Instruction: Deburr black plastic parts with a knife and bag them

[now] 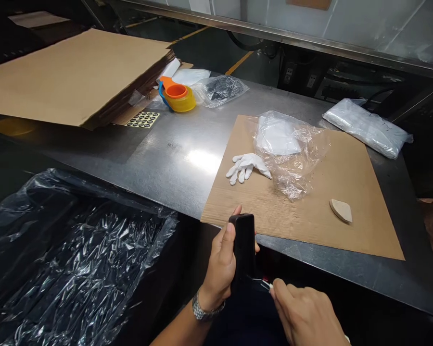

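Note:
My left hand point(221, 262), with a metal-banded watch point(202, 310) at the wrist, is wrapped round a black, shallow box-shaped part point(244, 240) with a raised rim. It holds the part upright, just off the table's front edge. My right hand point(303, 312) pinches a small tool with a thin metal blade point(264, 283) and a pale handle. The blade points left at the lower end of the black part; whether it touches is hard to tell. Beyond my hands lies a cardboard sheet point(234, 211) with a white glove point(248, 166) on it.
On the cardboard lie a clear plastic bag point(296, 178) and a beige wedge-shaped block point(341, 210). Stacked cardboard point(75, 72), a tape dispenser point(180, 98) and a sticker sheet point(143, 119) are at left on the metal table point(159, 163). A black-lined bin point(82, 259) stands lower left; wrapped plastic point(368, 126) lies right.

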Demonstrator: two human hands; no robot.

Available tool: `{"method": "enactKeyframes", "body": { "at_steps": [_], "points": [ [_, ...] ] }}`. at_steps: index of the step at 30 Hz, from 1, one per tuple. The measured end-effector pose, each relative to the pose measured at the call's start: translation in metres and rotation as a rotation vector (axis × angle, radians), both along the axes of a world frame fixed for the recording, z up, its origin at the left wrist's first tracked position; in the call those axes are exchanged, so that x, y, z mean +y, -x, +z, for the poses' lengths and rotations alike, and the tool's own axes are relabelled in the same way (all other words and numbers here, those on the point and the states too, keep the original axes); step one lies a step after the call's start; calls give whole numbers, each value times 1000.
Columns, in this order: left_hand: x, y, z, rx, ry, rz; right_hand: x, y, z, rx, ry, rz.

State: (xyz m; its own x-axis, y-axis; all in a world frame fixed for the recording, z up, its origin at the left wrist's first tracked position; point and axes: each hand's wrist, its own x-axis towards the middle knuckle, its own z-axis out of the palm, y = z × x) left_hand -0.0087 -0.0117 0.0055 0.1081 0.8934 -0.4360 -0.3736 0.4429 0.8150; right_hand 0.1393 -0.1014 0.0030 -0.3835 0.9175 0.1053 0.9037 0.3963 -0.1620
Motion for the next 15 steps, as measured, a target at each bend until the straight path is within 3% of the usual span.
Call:
{"method": "enactKeyframes", "body": {
  "at_steps": [2, 4, 6, 8, 10, 11, 13, 15],
  "points": [
    [0, 0, -1, 27, -44, -14, 0, 0, -3, 20, 61, -16],
    [1, 0, -3, 36, -80, -33, 2, -1, -4, 97, 215, -76],
    [2, 0, -4, 19, -110, -50, 5, -2, -6, 309, 523, -186],
    [5, -1, -3, -26, -131, -59, 7, -2, -8, 658, 951, -279],
    [8, -3, -1, -89, -126, -37, 7, -1, -12, 1016, 1314, -275],
    [9, -4, 0, -126, -109, -19, 6, -1, -14, 1155, 1419, -242],
    [13, -6, 0, -197, -46, 10, 6, -1, -15, 1341, 1463, -184],
    [16, -7, -1, -252, 39, 20, 8, -6, -13, 1425, 1380, -211]
  ]
}}
